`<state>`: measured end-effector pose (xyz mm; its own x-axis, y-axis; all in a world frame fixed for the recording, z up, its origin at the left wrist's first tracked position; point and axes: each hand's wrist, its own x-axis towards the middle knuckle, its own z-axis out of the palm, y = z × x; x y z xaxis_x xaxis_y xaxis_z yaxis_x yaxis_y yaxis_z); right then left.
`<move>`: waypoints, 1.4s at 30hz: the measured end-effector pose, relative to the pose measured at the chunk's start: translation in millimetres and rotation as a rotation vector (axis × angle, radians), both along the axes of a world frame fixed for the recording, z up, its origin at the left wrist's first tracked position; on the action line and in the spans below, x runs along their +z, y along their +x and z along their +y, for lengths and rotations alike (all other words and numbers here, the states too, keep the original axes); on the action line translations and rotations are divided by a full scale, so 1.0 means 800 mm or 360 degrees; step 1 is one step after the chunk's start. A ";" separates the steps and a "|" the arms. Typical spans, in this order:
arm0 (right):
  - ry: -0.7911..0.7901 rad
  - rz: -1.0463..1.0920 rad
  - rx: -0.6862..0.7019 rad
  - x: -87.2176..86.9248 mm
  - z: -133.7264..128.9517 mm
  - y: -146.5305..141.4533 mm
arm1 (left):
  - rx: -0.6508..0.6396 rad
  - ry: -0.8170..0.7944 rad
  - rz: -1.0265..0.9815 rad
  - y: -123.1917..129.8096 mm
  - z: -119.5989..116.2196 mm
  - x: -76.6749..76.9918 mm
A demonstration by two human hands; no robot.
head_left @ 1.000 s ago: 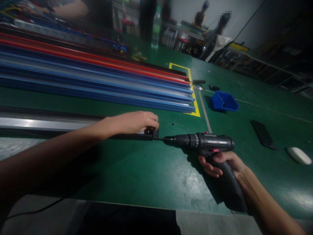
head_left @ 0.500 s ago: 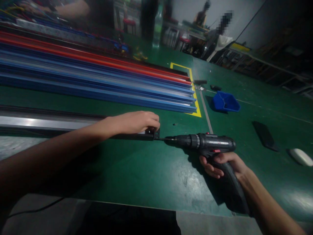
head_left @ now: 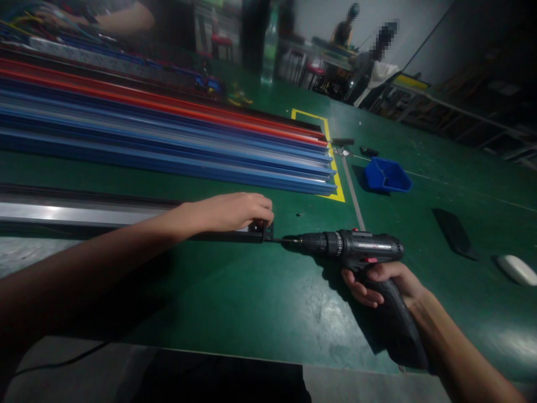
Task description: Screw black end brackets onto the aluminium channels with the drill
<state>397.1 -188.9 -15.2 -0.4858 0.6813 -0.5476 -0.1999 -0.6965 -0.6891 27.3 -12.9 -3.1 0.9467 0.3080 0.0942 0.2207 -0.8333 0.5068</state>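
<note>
My right hand (head_left: 392, 280) is wrapped round the handle of a black cordless drill (head_left: 361, 244). The drill lies level and points left; its long thin bit (head_left: 282, 240) meets the end of a black and silver metal profile (head_left: 84, 211). At that end my left hand (head_left: 241, 211) has its fingers curled down over a small black end piece (head_left: 268, 229), which they partly hide. The left forearm crosses above the profile. A tiny dark part, perhaps a screw (head_left: 298, 214), lies on the green table just beyond the bit.
Blue profiles (head_left: 188, 148) and red profiles (head_left: 168, 95) lie side by side behind. To the right are a blue bin (head_left: 386, 176), a dark flat object (head_left: 454, 232) and a white rounded object (head_left: 517, 270). A bottle (head_left: 269, 50) stands farther back. Another person's arm (head_left: 126, 17) shows top left.
Almost nothing differs. Both hands, the drill and the profile hold their places, with only a very slight shift of the view.
</note>
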 end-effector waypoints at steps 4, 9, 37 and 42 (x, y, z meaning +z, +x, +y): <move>0.0005 0.0023 0.0000 -0.001 0.001 0.001 | -0.0026 0.0031 0.0006 -0.001 0.002 -0.003; 0.0014 0.0071 0.0014 -0.003 0.001 0.001 | -0.0021 0.0039 0.0006 -0.001 0.002 -0.004; 0.0007 0.0067 -0.0016 -0.002 0.000 0.000 | -0.0018 0.0008 0.0035 0.000 0.001 0.000; -0.0045 0.0050 -0.0029 -0.004 -0.001 0.003 | -0.0022 0.0009 0.0019 0.000 0.001 -0.001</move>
